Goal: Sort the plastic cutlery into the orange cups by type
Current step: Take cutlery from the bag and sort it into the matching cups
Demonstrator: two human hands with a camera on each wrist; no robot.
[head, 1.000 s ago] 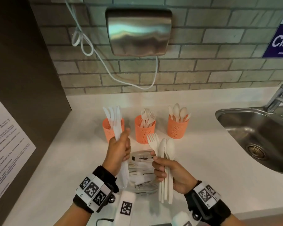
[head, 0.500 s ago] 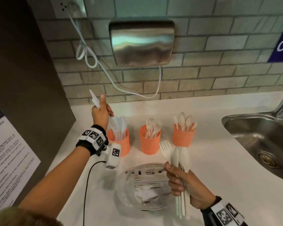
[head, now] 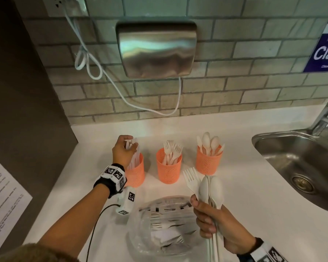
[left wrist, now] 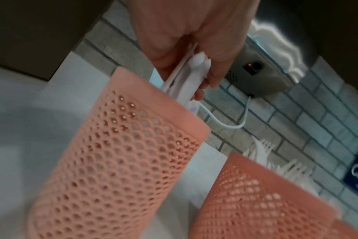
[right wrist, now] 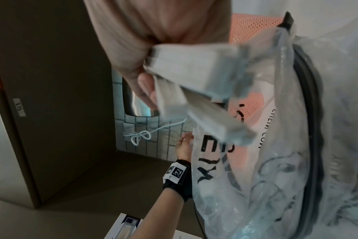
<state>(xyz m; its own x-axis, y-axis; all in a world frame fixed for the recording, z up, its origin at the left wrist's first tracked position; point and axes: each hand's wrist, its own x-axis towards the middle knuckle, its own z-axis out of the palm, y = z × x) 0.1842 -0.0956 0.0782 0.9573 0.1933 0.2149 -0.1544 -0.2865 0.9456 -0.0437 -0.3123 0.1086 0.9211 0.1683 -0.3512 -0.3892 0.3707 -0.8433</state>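
Observation:
Three orange mesh cups stand in a row on the white counter. The left cup [head: 136, 173] [left wrist: 123, 153] holds white knives [head: 134, 157] [left wrist: 185, 85]. My left hand [head: 124, 149] [left wrist: 194, 77] is over this cup, fingers curled round the knives' upper ends. Forks fill the middle cup [head: 169, 168] and spoons the right cup [head: 208, 160]. Nearer to me, my right hand [head: 214, 224] grips a bundle of one fork and some spoons [head: 206, 188], heads up; their handles [right wrist: 194, 77] show in the right wrist view.
A clear plastic bag [head: 159, 224] [right wrist: 276, 161] with more white cutlery lies between my arms. A steel sink [head: 301, 167] with a tap [head: 326, 118] is at the right. A hand dryer [head: 155, 48] hangs on the brick wall, and a dark cabinet [head: 23, 110] bounds the left.
My left hand carried a knife up from near the bag to the left cup, then came down onto the knives in it. The right hand kept its bundle, nearly still.

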